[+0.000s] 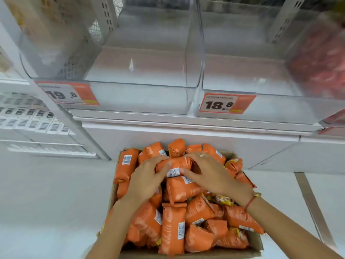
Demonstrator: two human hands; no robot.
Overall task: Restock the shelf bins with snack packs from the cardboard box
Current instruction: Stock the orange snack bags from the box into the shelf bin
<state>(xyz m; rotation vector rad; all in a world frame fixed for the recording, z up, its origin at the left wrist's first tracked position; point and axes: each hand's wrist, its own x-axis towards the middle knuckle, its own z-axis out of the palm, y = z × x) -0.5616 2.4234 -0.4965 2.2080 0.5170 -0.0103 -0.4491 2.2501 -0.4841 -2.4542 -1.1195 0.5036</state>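
Shelf tags [226, 103] "18.8", hands [179, 174] gripping pack [175, 164]

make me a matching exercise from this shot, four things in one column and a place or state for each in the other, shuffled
Things:
1. hands
2. cardboard box
3. clear bin marked 18.8
4. clear bin marked 19.8

Places or states:
A. on the floor, heaped with orange packs
B. on the shelf, left of the other empty bin
C. gripping one orange pack
D. on the shelf, beside the bin of red packs

Pairs: 1-C, 2-A, 3-D, 4-B
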